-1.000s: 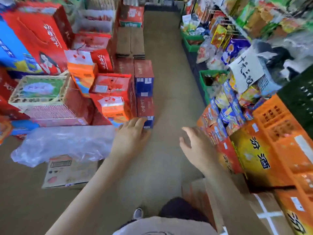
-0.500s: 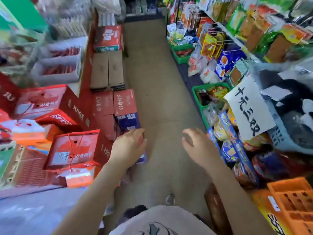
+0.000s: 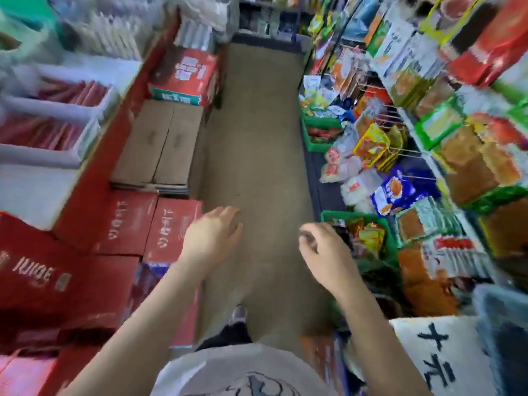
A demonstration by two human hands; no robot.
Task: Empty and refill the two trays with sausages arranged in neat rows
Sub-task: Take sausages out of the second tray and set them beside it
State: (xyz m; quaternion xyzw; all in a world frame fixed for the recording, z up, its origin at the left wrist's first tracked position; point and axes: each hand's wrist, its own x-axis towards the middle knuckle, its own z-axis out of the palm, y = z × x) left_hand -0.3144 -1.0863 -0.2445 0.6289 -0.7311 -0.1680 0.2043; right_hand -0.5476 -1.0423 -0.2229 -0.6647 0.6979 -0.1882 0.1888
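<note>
From the head camera, both arms reach out over the shop aisle floor [image 3: 257, 155]. The left hand [image 3: 213, 234] hangs with fingers loosely spread, holding nothing; the right hand [image 3: 325, 252] is loosely curled, also holding nothing. The two white trays [image 3: 94, 115] of reddish sausages [image 3: 71, 91] sit well apart from both hands, up on the left, beyond the red cartons [image 3: 148, 221].

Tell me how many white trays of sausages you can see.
2. Both are on the left shelf: the far tray sits behind the near tray, each holding red sausages. The picture is blurred, and more may lie beyond the left edge.
</note>
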